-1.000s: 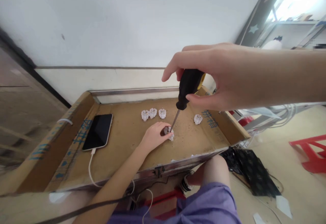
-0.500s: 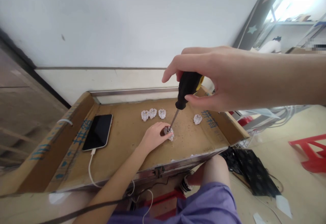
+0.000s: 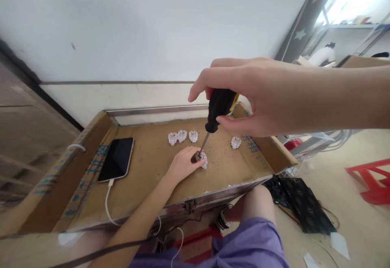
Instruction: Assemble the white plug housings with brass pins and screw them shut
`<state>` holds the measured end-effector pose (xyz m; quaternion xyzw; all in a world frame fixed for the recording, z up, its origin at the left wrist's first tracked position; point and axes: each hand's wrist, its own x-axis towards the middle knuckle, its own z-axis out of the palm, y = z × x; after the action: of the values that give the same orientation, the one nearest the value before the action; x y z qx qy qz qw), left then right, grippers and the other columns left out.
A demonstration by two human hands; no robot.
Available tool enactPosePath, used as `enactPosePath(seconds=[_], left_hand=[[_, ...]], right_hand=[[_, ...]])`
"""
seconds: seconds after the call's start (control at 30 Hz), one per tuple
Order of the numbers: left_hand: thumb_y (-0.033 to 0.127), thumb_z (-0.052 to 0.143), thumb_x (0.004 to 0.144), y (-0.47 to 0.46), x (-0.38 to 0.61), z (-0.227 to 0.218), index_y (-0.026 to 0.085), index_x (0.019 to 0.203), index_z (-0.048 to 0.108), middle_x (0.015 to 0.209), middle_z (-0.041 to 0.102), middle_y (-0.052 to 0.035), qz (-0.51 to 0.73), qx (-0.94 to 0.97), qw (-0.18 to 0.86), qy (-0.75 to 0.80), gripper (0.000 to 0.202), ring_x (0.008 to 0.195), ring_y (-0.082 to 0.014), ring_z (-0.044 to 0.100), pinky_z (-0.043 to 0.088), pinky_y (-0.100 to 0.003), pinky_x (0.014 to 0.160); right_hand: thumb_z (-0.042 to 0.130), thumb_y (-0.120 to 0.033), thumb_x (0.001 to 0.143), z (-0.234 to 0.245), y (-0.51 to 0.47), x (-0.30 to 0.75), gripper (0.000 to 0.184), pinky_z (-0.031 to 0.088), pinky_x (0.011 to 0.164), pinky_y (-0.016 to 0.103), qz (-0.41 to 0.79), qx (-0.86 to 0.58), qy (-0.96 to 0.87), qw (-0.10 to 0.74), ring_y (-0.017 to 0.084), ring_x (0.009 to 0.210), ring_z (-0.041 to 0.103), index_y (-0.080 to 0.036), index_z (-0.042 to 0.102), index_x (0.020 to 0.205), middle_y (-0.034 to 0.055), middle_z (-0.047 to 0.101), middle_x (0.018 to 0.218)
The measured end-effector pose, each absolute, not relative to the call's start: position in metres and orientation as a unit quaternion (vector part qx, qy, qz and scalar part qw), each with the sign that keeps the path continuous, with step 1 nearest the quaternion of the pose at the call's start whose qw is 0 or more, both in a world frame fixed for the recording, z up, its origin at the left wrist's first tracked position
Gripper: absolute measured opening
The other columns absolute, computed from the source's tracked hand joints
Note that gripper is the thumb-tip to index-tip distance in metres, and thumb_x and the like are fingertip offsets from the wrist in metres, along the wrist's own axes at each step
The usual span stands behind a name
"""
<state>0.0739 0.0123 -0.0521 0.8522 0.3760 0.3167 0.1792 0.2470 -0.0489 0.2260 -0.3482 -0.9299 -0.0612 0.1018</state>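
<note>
My right hand (image 3: pixel 256 97) grips the black and yellow handle of a screwdriver (image 3: pixel 217 111), thumb and fingers wrapped round it. The metal shaft slants down to a small clear plastic plug part (image 3: pixel 202 160) on the cardboard-lined tray (image 3: pixel 146 170). My left hand (image 3: pixel 183 164) is closed round that part and holds it down on the tray. The tip meets the part between my fingers.
Three similar clear parts (image 3: pixel 182 136) stand in a row at the back of the tray, and one more clear part (image 3: pixel 235 142) sits to the right. A black phone (image 3: pixel 116 159) on a white cable lies at the left. A red stool (image 3: pixel 373 178) and a black mat (image 3: pixel 301 205) are on the floor at right.
My right hand and the screwdriver have shifted slightly left and the handle now stands a little more upright. The left hand and the part stay where they were.
</note>
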Motion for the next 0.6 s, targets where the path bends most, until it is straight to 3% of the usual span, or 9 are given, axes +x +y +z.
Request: enactPosePath(seconds=[0.6], left_hand=[[0.036, 0.062, 0.081, 0.0125, 0.0728, -0.0529, 0.021, 0.099, 0.06, 0.098, 0.065, -0.0026, 0.311, 0.852, 0.183, 0.38, 0.024, 0.09, -0.0186, 0.06, 0.047, -0.031, 0.083]], right_hand=[[0.061, -0.019, 0.069, 0.2287, -0.0441, 0.2548, 0.04, 0.035, 0.059, 0.019, -0.113, -0.319, -0.933, 0.124, 0.005, 0.071, 0.049, -0.026, 0.052, 0.107, -0.0083, 0.051, 0.089]])
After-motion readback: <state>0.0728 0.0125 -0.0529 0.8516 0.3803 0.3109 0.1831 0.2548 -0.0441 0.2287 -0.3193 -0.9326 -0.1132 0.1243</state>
